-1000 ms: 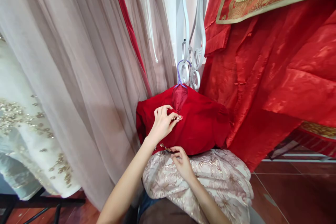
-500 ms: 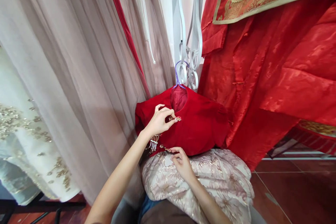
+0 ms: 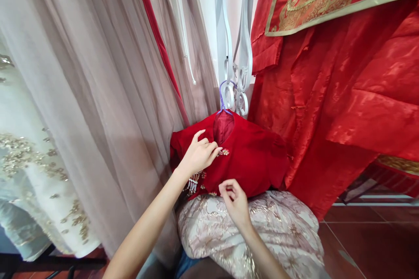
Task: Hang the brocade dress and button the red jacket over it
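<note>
A red short-sleeved garment (image 3: pixel 252 154) hangs on a purple hanger (image 3: pixel 223 101) in front of me. My left hand (image 3: pixel 203 153) lies over its front below the neckline, thumb and fingers drawn together on a small gold beaded ornament (image 3: pixel 224 152), partly covered by the fingertips. The left index finger sticks up. Lower down, near the garment's bottom edge, my right hand (image 3: pixel 235 200) has its fingertips pinched together; anything between them is too small to make out. Beaded tassels (image 3: pixel 193 183) dangle beside my left wrist. More gold trim (image 3: pixel 209 193) lies just left of my right fingertips.
Pinkish-white patterned fabric (image 3: pixel 278 226) covers my lap. Greyish-pink curtains (image 3: pixel 108 96) hang at left, beside a white beaded dress (image 3: pixel 29 152). White scrolled metalwork (image 3: pixel 242 74) stands behind the hanger. Red satin garments (image 3: pixel 327 109) with gold embroidery hang at right.
My right hand has moved slightly right and away from the gold trim at the lower edge. The left fingers have curled closer together by the upper ornament. The view has shifted slightly.
</note>
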Tool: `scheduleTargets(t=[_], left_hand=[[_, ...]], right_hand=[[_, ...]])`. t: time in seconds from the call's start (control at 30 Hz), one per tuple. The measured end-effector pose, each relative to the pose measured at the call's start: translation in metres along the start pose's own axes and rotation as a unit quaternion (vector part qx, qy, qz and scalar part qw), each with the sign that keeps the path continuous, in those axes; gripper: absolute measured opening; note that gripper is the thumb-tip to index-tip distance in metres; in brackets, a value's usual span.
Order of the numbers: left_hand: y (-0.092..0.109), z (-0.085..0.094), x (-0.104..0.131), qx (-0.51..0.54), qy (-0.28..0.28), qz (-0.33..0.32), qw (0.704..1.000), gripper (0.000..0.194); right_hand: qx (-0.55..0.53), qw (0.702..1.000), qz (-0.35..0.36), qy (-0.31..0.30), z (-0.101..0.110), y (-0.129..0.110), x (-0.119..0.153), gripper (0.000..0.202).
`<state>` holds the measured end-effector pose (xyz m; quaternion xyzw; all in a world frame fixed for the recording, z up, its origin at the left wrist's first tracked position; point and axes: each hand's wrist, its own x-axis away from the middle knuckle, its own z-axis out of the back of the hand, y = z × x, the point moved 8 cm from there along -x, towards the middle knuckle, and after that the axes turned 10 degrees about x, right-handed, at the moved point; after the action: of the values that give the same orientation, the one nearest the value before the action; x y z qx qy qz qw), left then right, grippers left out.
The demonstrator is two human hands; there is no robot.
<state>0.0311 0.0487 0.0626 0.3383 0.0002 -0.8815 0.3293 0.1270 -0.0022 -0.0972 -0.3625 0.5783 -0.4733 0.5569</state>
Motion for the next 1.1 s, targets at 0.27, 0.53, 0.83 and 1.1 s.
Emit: scheduleTargets(t=[0.27,0.53,0.83,1.1], left_hand=[[-0.018,-0.01,0.04,-0.093,0.322,0.15,0.93,0.041],[-0.037,-0.004,0.098,-0.097,0.505,0.226,0.828,0.058],[-0.075,0.05,0.1,-0.065,0.442,0.195,0.873,0.061],[-0.103,0.099,0.086,-0.046,0.372,0.259,0.89,0.052]], right_hand=[[-0.008,0.997,0.076,-0.014,-0.028,-0.094,-0.056,0.064],[0.218,0.967,0.036,0.127,0.026,-0.05,-0.047,0.094],[0.338,0.919,0.093,0.179,0.116,-0.059,-0.094,0.053],[0.45,0.855,0.086,0.244,0.156,-0.082,-0.113,0.048]])
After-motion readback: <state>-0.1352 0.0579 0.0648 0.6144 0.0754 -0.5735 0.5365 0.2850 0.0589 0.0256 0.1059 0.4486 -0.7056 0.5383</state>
